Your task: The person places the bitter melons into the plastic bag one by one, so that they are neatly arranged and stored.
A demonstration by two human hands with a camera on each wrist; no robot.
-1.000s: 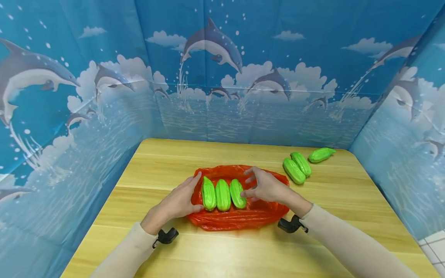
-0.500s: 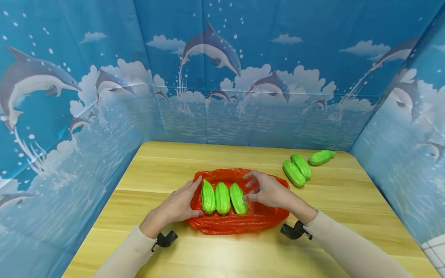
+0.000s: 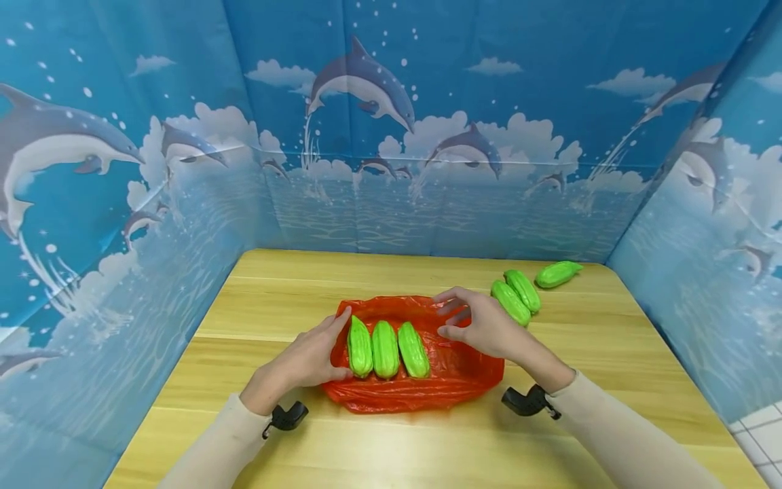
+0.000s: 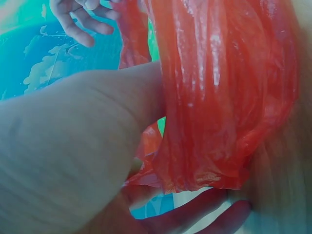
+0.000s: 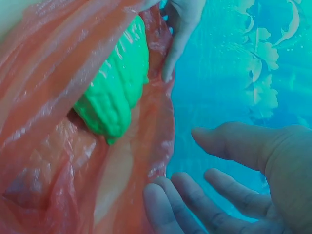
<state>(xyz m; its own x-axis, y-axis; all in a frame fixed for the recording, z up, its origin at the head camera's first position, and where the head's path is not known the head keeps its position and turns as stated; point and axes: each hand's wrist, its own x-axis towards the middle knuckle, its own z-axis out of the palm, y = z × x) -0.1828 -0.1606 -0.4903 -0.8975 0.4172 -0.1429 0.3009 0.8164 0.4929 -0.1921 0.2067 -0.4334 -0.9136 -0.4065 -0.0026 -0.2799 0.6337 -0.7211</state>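
A red plastic bag (image 3: 461,377) lies spread with its mouth wide on the table. Side by side in its left half are three green, ridged, gourd-like vegetables (image 3: 385,350), whose bumpy skin shows in the right wrist view. My left hand (image 3: 302,356) holds the bag's left edge; in the left wrist view its thumb reaches behind the bag (image 4: 209,97) while other fingers stay outside. Over the bag's right part hovers my right hand (image 3: 485,326), fingers apart and gently bent, holding nothing. The right wrist view shows that hand (image 5: 229,195) beside the bag's rim.
Two more green gourds (image 3: 515,297) lie together beyond the bag's right end, and another gourd (image 3: 557,274) sits farther back. The wooden table (image 3: 391,448) is bounded by blue dolphin-print sheets (image 3: 391,210). Each wrist carries a black mount (image 3: 528,401).
My right hand has moved off the rightmost gourd in the bag, going right. That gourd now leans slightly, its lower end shifted right. The left hand stays at the bag's edge.
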